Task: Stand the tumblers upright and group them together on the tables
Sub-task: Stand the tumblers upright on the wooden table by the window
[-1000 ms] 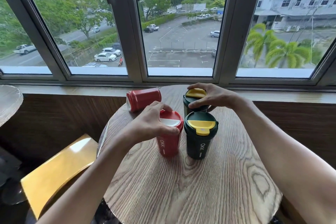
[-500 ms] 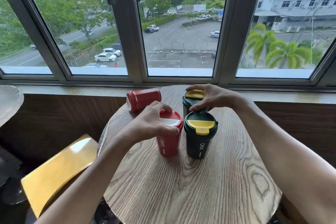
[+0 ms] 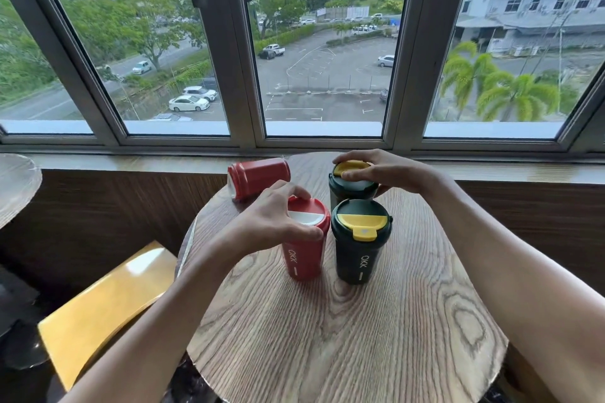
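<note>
- My left hand [image 3: 275,222], centre-left of the frame, curls fingers and thumb round the lid of the upright red tumbler [image 3: 304,260].
- My right hand [image 3: 383,172], just above centre, grips the yellow-topped lid of the far green tumbler [image 3: 352,186], which stands upright.
- The near green tumbler [image 3: 360,252] stands just beside the red one, mid-frame, on the round wooden table [image 3: 343,343].
- A second red tumbler [image 3: 258,177] lies on its side near the table's upper-left edge.

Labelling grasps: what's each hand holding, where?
Left hand grips the upright red tumbler by its lid rim; right hand grips the rear green tumbler by its lid.
</note>
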`<state>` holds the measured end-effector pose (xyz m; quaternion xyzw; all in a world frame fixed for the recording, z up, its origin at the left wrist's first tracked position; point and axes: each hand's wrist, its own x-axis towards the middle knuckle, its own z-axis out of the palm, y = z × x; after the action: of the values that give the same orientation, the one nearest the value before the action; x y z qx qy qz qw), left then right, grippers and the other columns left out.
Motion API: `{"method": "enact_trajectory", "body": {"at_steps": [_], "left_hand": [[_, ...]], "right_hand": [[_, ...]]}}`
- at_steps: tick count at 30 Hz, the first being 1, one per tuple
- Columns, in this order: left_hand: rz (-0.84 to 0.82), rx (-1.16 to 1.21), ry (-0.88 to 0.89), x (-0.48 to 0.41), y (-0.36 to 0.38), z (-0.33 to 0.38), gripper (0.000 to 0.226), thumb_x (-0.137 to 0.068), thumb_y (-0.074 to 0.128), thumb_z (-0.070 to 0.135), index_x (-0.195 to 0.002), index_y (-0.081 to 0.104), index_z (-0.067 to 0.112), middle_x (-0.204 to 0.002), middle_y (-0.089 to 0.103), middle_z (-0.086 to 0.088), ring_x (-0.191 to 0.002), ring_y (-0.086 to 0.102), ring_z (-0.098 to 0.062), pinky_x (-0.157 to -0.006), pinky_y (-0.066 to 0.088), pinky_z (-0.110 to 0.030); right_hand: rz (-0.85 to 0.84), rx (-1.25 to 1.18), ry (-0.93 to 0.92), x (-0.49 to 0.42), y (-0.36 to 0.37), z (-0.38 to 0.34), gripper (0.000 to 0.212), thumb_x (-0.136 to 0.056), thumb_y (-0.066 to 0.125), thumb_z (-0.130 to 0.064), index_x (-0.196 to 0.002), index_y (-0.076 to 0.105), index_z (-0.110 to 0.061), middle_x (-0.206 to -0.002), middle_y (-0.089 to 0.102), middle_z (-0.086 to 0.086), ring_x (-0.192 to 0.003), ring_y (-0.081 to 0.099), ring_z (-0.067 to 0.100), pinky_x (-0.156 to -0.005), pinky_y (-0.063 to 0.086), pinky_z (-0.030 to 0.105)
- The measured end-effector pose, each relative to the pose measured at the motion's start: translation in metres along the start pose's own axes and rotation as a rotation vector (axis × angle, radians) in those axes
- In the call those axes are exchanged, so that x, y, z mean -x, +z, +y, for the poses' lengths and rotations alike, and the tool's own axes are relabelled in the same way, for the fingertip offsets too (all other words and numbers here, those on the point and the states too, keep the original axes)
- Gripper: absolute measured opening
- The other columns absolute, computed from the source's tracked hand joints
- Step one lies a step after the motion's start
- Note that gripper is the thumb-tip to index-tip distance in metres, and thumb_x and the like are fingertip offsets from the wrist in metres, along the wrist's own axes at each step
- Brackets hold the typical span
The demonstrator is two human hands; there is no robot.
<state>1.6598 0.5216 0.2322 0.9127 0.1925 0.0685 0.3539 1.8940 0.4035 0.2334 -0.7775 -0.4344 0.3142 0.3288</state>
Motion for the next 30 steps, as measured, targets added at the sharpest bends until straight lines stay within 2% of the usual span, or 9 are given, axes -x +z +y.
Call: {"method": "enact_trajectory", "body": {"at_steps": [8,11,13,16,21,23,26,27,30], "left_hand": [[-0.009,0.065,-0.015,0.004,0.002,-0.001,0.070,-0.071,0.076,0.055,-0.132,0.048,0.033,-0.131,0.043,0.012,-0.120,0.044,-0.008,-0.098,0.039,-0.027],[0.033,0.117,-0.034,0.004,0.004,-0.005,0.064,-0.076,0.072,0.056,-0.131,0.050,0.033,-0.130,0.047,0.010,-0.119,0.047,-0.009,-0.096,0.039,-0.027],[0.050,0.162,-0.046,0.002,0.006,-0.010,0.054,-0.079,0.071,0.051,-0.127,0.054,0.032,-0.129,0.051,0.008,-0.118,0.050,-0.010,-0.099,0.042,-0.032],[0.089,0.247,-0.032,-0.002,0.006,-0.019,0.038,-0.085,0.070,0.040,-0.121,0.063,0.028,-0.120,0.061,0.006,-0.111,0.058,-0.009,-0.101,0.048,-0.038],[0.117,0.329,0.000,-0.018,0.002,-0.037,0.022,-0.081,0.071,0.037,-0.102,0.071,0.029,-0.098,0.073,0.007,-0.097,0.068,-0.012,-0.092,0.055,-0.043],[0.141,0.359,0.046,-0.027,-0.003,-0.044,0.018,-0.083,0.069,0.039,-0.097,0.072,0.028,-0.094,0.074,0.006,-0.093,0.070,-0.012,-0.087,0.057,-0.037],[0.261,0.265,0.106,-0.038,-0.017,-0.058,0.013,-0.089,0.066,0.028,-0.095,0.071,0.018,-0.091,0.072,0.004,-0.088,0.068,-0.012,-0.069,0.050,-0.010],[0.319,0.227,0.117,-0.043,-0.023,-0.066,0.011,-0.089,0.066,0.024,-0.096,0.071,0.016,-0.093,0.070,0.002,-0.087,0.067,-0.013,-0.067,0.049,-0.010],[0.475,0.051,0.133,-0.062,-0.039,-0.103,0.019,-0.084,0.068,0.026,-0.102,0.069,0.020,-0.109,0.061,-0.004,-0.104,0.058,-0.024,-0.090,0.045,-0.034]], "right_hand": [[0.231,0.171,-0.115,0.000,0.009,0.002,0.046,-0.084,0.066,-0.051,-0.128,0.058,-0.039,-0.141,0.046,0.000,-0.132,0.043,0.019,-0.111,0.035,0.037],[0.416,0.253,-0.243,0.009,0.011,-0.006,0.041,-0.088,0.067,-0.040,-0.126,0.062,-0.027,-0.138,0.050,0.001,-0.130,0.045,0.016,-0.104,0.031,0.029],[0.488,0.259,-0.330,0.019,0.020,-0.019,0.031,-0.088,0.068,-0.035,-0.117,0.068,-0.024,-0.125,0.060,0.000,-0.116,0.056,0.014,-0.097,0.040,0.029],[0.454,0.273,-0.393,0.032,0.041,-0.038,0.019,-0.086,0.071,-0.032,-0.102,0.074,-0.022,-0.099,0.070,-0.004,-0.089,0.065,0.009,-0.083,0.054,0.033],[0.396,0.315,-0.376,0.042,0.072,-0.053,0.011,-0.084,0.072,-0.032,-0.094,0.075,-0.026,-0.086,0.069,-0.009,-0.079,0.064,0.001,-0.070,0.052,0.022],[0.411,0.326,-0.362,0.043,0.081,-0.057,0.010,-0.084,0.072,-0.031,-0.093,0.074,-0.027,-0.084,0.067,-0.011,-0.078,0.062,-0.001,-0.070,0.051,0.021],[0.456,0.358,-0.295,0.044,0.093,-0.068,0.011,-0.085,0.072,-0.032,-0.094,0.074,-0.027,-0.086,0.066,-0.013,-0.080,0.061,-0.003,-0.071,0.046,0.015],[0.474,0.375,-0.269,0.043,0.098,-0.072,0.012,-0.085,0.072,-0.033,-0.094,0.074,-0.026,-0.086,0.066,-0.014,-0.081,0.060,-0.004,-0.072,0.046,0.015],[0.519,0.410,-0.158,0.039,0.114,-0.084,0.010,-0.085,0.071,-0.035,-0.091,0.074,-0.027,-0.086,0.066,-0.014,-0.081,0.060,-0.003,-0.071,0.044,0.016]]}}
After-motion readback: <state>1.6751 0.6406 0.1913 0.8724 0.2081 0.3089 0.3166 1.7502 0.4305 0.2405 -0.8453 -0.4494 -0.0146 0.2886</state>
